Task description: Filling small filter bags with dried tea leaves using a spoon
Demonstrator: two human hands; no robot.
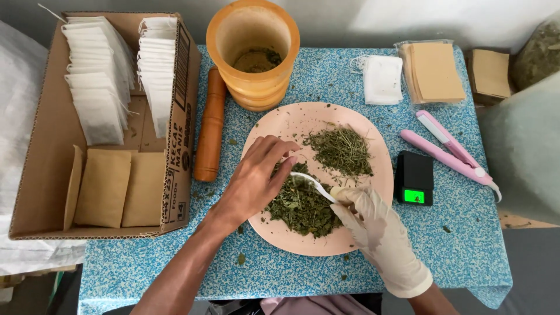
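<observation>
A blue speckled tabletop (pixel 350 76) carries the work. Nearest, the gloved right hand (pixel 376 230) has its grip clamped on a white plastic spoon (pixel 312 184), whose bowl lies in the darker heap of crushed dried green leaves (pixel 300 207) on the round pale pink plate (pixel 373 175). The bare left hand (pixel 256 178) has its fingers pinched together at the spoon's bowl, on the leaves. Beyond lies a second, stalkier herb pile (pixel 341 150); farther back stand a yellow wooden mortar (pixel 254 52), a brown pestle (pixel 210 131) and a cardboard box of white filter bags (pixel 99 81). Judged step: scooping leaves; lifting a portion level seems called for.
</observation>
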